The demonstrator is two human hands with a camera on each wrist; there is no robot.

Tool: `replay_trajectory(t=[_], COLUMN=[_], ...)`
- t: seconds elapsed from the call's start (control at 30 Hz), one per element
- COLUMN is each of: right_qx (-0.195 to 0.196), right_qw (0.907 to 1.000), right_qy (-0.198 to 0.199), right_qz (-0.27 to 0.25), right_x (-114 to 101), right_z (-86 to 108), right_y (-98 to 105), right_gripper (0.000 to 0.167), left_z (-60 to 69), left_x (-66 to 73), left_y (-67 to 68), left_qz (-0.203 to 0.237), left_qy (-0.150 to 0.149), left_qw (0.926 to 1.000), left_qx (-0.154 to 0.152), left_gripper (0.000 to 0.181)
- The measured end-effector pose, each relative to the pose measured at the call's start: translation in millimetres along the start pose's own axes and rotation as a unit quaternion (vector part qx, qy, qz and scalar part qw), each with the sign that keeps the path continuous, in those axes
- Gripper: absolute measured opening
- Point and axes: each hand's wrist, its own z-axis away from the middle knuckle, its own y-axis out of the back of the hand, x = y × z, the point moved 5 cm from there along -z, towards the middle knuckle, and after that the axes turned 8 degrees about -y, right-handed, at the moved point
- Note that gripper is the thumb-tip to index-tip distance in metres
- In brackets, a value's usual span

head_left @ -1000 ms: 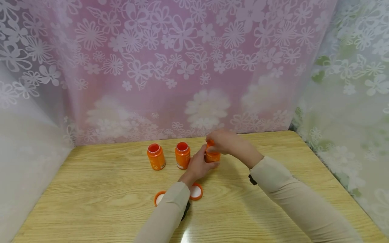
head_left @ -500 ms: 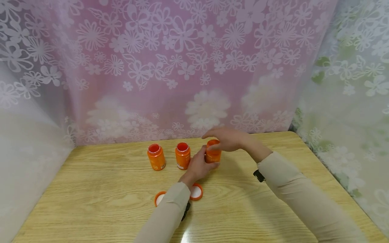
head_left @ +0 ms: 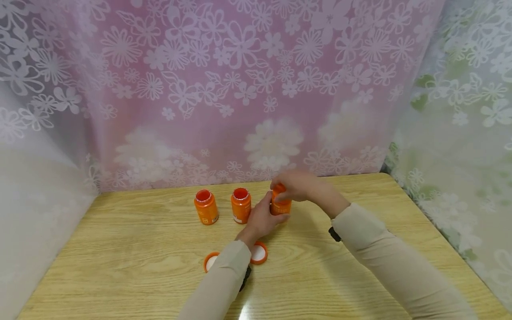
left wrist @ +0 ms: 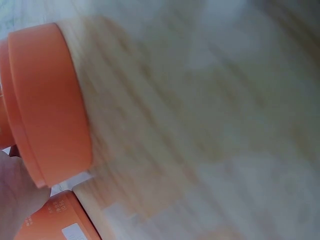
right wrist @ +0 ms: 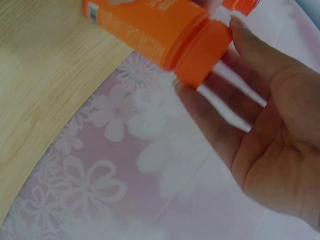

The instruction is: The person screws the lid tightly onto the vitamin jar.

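Note:
An orange bottle point(head_left: 281, 208) stands upright at the right end of a row of three on the table. My left hand point(head_left: 262, 221) grips its body from the left. Above it my right hand point(head_left: 299, 186) holds the orange screw cap point(right wrist: 202, 56), thumb and fingertips round the rim in the right wrist view. The cap sits on the bottle's neck. Two more orange bottles, one in the middle point(head_left: 241, 209) and one at the left point(head_left: 206, 209), stand uncapped with red mouths. The left hand's fingers are mostly out of sight in the left wrist view.
Two orange caps, one point(head_left: 259, 253) beside the left wrist and one point(head_left: 210, 261) partly hidden by the left sleeve, lie white inside up on the wooden table point(head_left: 140, 253). A pink floral curtain point(head_left: 224, 111) hangs behind the table's back edge.
My right hand's fingers loosened from the cap half a second ago, with the hand shifted right, and now close round it again. My left hand has kept its grip on the bottle.

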Motion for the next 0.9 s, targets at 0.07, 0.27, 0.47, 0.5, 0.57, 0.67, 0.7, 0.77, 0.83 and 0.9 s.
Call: replay_trajectory(t=[0.07,0.27,0.47,0.5,0.57,0.67,0.7,0.77,0.83,0.9], right_qx=[0.016,0.063,0.079,0.075,0.063,0.032,0.016,-0.010,-0.025,-0.028], right_qw=[0.9995,0.9941,0.9893,0.9912,0.9964,0.9989,0.9981,0.9959,0.9954,0.9966], right_qy=[-0.021,-0.085,-0.121,-0.108,-0.057,0.033,0.056,0.083,0.082,0.065], right_qz=[0.015,0.023,0.015,0.010,-0.001,-0.012,-0.020,-0.033,-0.043,-0.043], right_x=[-1,-3,4,5,6,4,3,2,1,1], right_z=[-0.9,-1.5,2.9,3.5,4.8,7.3,7.9,8.2,7.7,5.8], right_y=[0,-3,-5,-4,-2,1,2,1,0,-1], right_gripper=[0.037,0.035,0.047,0.047,0.045,0.038,0.037,0.037,0.035,0.034], left_z=[0.0,0.9,0.2,0.0,-0.4,-0.3,-0.1,0.1,0.3,0.3], left_x=[0.5,0.1,-0.1,-0.3,0.0,-0.1,-0.1,-0.1,-0.2,-0.3], left_y=[0.1,0.5,-0.3,-0.4,-0.4,-0.3,-0.2,0.1,0.5,0.9], left_qz=[0.005,0.008,0.002,0.001,-0.002,-0.006,-0.007,-0.006,-0.004,-0.002], left_qy=[-0.002,0.002,0.001,0.000,-0.002,-0.003,-0.003,-0.002,-0.001,-0.001], left_qw=[1.0000,1.0000,1.0000,1.0000,1.0000,1.0000,1.0000,1.0000,1.0000,1.0000], left_qx=[-0.001,0.002,0.002,0.002,0.002,0.001,0.002,0.004,0.006,0.007], left_gripper=[0.056,0.054,0.062,0.063,0.062,0.062,0.064,0.068,0.072,0.074])
